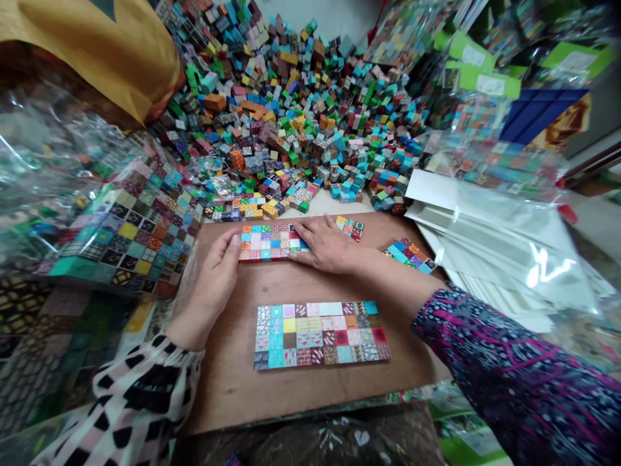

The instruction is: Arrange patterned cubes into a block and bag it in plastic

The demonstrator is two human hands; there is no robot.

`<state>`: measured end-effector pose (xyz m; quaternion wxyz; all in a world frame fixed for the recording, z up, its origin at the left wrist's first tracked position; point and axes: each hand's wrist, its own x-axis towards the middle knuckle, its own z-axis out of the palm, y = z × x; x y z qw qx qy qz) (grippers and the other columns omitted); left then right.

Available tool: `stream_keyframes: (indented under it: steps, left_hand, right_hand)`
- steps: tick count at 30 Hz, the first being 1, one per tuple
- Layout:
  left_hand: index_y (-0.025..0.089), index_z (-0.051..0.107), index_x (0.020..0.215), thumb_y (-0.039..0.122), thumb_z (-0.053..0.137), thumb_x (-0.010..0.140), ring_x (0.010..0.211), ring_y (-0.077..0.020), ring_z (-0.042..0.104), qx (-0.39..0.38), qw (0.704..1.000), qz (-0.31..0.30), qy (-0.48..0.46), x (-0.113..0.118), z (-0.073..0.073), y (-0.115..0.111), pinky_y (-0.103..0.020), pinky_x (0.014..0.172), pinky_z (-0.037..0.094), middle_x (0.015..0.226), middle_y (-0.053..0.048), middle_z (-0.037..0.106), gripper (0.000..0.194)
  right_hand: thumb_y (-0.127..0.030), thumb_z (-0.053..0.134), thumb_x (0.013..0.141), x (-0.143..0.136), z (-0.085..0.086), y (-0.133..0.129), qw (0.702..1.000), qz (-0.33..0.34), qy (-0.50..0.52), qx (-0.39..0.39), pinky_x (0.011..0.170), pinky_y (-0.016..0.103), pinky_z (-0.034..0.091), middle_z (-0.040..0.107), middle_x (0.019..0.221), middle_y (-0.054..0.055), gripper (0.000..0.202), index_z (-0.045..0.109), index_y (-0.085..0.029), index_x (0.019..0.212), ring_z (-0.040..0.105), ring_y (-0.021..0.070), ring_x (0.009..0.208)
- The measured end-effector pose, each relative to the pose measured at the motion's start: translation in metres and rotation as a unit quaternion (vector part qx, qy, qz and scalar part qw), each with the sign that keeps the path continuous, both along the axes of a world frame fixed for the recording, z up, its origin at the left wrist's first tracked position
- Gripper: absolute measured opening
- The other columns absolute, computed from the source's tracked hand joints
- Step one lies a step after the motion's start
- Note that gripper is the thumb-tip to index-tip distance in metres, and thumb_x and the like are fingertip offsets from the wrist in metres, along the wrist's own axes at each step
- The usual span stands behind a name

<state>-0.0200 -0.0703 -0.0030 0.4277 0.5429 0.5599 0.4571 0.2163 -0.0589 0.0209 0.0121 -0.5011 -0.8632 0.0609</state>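
Observation:
A long block of small patterned cubes [264, 243] lies near the back of the brown board [228, 388]. My left hand [220, 268] touches its left end, thumb and fingers against the edge. My right hand [325, 244] lies flat over its middle and right part with fingers spread, hiding some cubes. Closer to me rests a second rectangular block of cubes [323, 333], which neither hand touches. A smaller group of cubes [411, 254] sits at the board's right edge, partly behind my right forearm.
Behind the board spreads a big heap of loose cubes [310, 136]. A large stacked block of cubes [130, 226] in clear plastic stands at the left. White sheets [466, 252] in clear plastic lie at the right, with packed bags [480, 116] behind them.

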Motion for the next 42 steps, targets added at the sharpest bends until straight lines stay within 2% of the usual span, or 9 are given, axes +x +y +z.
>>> stream_keyframes:
  steps: [4,8,14,18,21,24,27,33,42]
  left_hand:
    - [0.021,0.056,0.128,0.055,0.058,0.088,0.123,-0.0224,0.057,-0.031,0.998,-0.015,-0.055,0.0,0.004,-0.011,-0.039,0.106,0.043,0.133,-0.011,0.061,0.053]
    - [0.02,0.054,0.128,0.059,0.06,0.084,0.122,-0.0249,0.058,-0.081,0.993,-0.035,-0.082,0.006,0.017,-0.033,-0.043,0.107,0.043,0.133,-0.012,0.061,0.059]
    - [0.02,0.053,0.131,0.058,0.063,0.083,0.127,-0.0257,0.055,-0.107,0.989,-0.042,-0.09,0.012,0.025,-0.056,-0.043,0.109,0.041,0.138,-0.012,0.058,0.062]
    - [0.022,0.053,0.131,0.058,0.063,0.083,0.126,-0.0264,0.056,-0.113,0.99,-0.033,-0.083,0.011,0.021,-0.061,-0.045,0.111,0.04,0.136,-0.011,0.06,0.061]
    - [0.021,0.055,0.129,0.061,0.063,0.082,0.124,-0.0277,0.058,-0.105,0.99,-0.038,-0.086,0.012,0.019,-0.064,-0.045,0.106,0.045,0.136,-0.012,0.06,0.063]
    - [0.021,0.056,0.127,0.063,0.064,0.08,0.123,-0.0282,0.058,-0.106,0.988,-0.044,-0.1,0.015,0.021,-0.068,-0.046,0.105,0.046,0.135,-0.013,0.06,0.065]
    - [0.021,0.055,0.129,0.063,0.066,0.078,0.121,-0.0278,0.059,-0.12,0.985,-0.051,-0.112,0.017,0.026,-0.071,-0.047,0.107,0.044,0.134,-0.013,0.061,0.067]
    - [0.022,0.054,0.131,0.063,0.064,0.081,0.123,-0.0286,0.057,-0.119,0.985,-0.061,-0.112,0.018,0.024,-0.075,-0.049,0.11,0.04,0.134,-0.012,0.06,0.065]
    - [0.021,0.055,0.13,0.064,0.063,0.081,0.118,-0.0274,0.061,-0.119,0.984,-0.056,-0.117,0.019,0.02,-0.077,-0.046,0.105,0.046,0.133,-0.013,0.062,0.065]
  right_hand:
    - [-0.064,0.031,0.094,0.008,-0.009,-0.01,1.0,0.021,-0.002,0.013,0.119,0.056,0.015,0.046,0.147,0.022,0.079,0.038,-0.007,0.147,0.037,0.0369,0.138]
    - [-0.068,0.027,0.093,0.02,-0.017,-0.027,0.999,0.029,0.012,0.012,0.12,0.053,0.016,0.039,0.153,0.019,0.082,0.034,-0.01,0.15,0.029,0.0352,0.144]
    - [-0.065,0.017,0.096,0.028,-0.014,-0.052,1.0,0.004,0.018,-0.009,0.121,0.048,0.019,0.032,0.158,0.011,0.075,0.032,-0.017,0.153,0.023,0.0295,0.147]
    - [-0.059,0.013,0.099,0.028,-0.012,-0.058,1.0,0.014,-0.003,0.001,0.121,0.045,0.019,0.033,0.157,0.012,0.074,0.035,-0.011,0.151,0.025,0.0297,0.147]
    - [-0.057,0.015,0.099,0.03,-0.013,-0.062,1.0,0.01,-0.009,0.009,0.12,0.044,0.022,0.034,0.157,0.011,0.07,0.037,-0.013,0.15,0.027,0.0282,0.146]
    - [-0.055,0.018,0.1,0.033,-0.014,-0.066,1.0,0.013,-0.009,0.017,0.121,0.042,0.02,0.037,0.156,0.01,0.067,0.039,-0.014,0.149,0.026,0.0263,0.147]
    - [-0.052,0.019,0.1,0.036,-0.013,-0.07,1.0,0.021,-0.015,0.019,0.121,0.042,0.019,0.039,0.155,0.013,0.067,0.041,-0.01,0.148,0.026,0.0274,0.146]
    - [-0.05,0.02,0.101,0.037,-0.008,-0.074,1.0,0.019,-0.019,0.013,0.121,0.043,0.019,0.039,0.153,0.016,0.067,0.041,-0.007,0.147,0.028,0.0293,0.146]
    - [-0.047,0.023,0.101,0.039,-0.009,-0.081,1.0,0.017,-0.009,0.006,0.122,0.044,0.018,0.034,0.155,0.016,0.064,0.04,-0.007,0.148,0.027,0.0279,0.146]
